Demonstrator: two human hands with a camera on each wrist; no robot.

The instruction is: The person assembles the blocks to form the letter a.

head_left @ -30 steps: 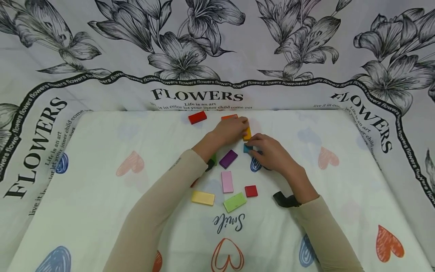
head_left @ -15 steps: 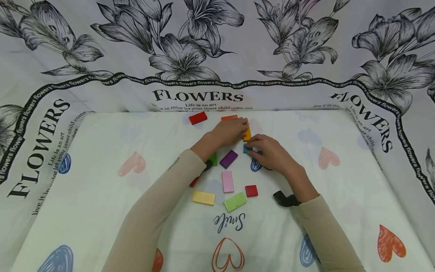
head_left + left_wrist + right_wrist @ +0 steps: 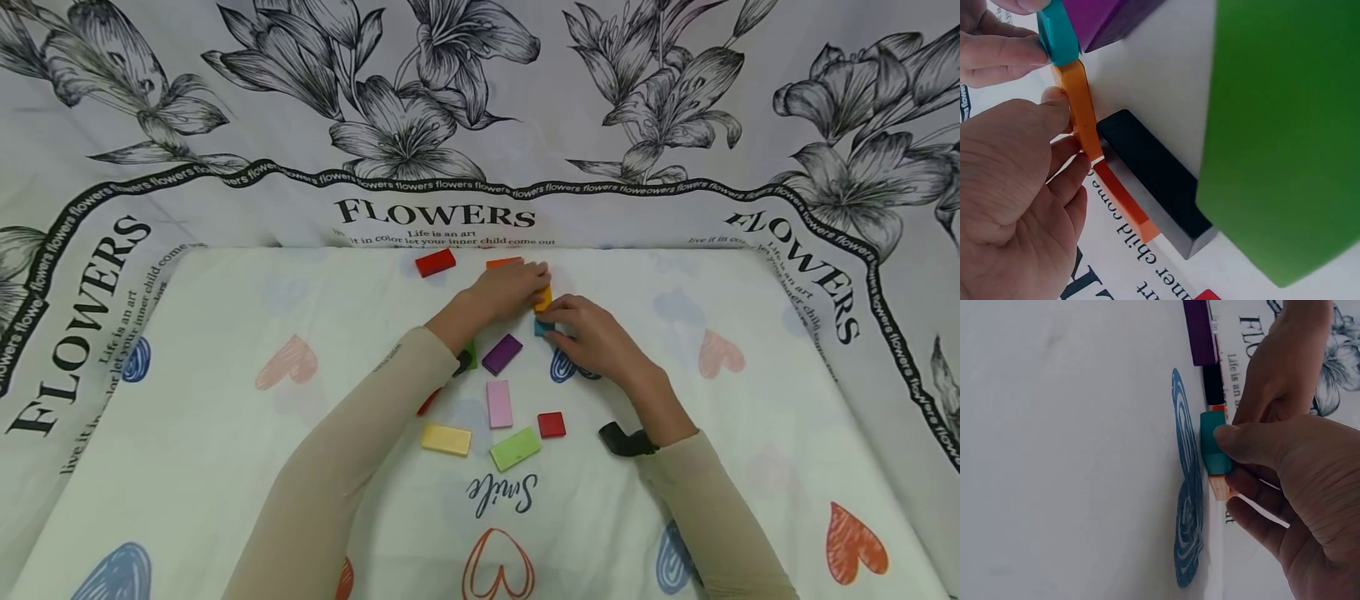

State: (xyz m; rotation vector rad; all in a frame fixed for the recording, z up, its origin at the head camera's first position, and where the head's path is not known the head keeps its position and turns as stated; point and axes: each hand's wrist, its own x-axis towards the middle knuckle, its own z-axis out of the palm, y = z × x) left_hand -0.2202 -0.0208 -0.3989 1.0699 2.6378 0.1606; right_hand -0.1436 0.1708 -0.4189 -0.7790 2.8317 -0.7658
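My left hand (image 3: 510,292) pinches a yellow-orange block (image 3: 1079,103) between thumb and fingers at the far middle of the cloth. Close to it, my right hand (image 3: 596,335) holds a small teal block (image 3: 1212,450) between thumb and fingers. In the left wrist view the teal block meets the near end of the yellow-orange block. A black block (image 3: 1147,172) and an orange-red block (image 3: 1124,201) lie beside the yellow-orange block's other end. In the head view the left hand hides the black block.
Toward me lie purple (image 3: 502,355), pink (image 3: 498,404), light green (image 3: 515,449), pale yellow (image 3: 446,439) and small red (image 3: 551,425) blocks. Another red block (image 3: 436,262) sits at the back. The left sleeve partly covers a green block (image 3: 471,354). A printed cloth (image 3: 645,517) covers the surface.
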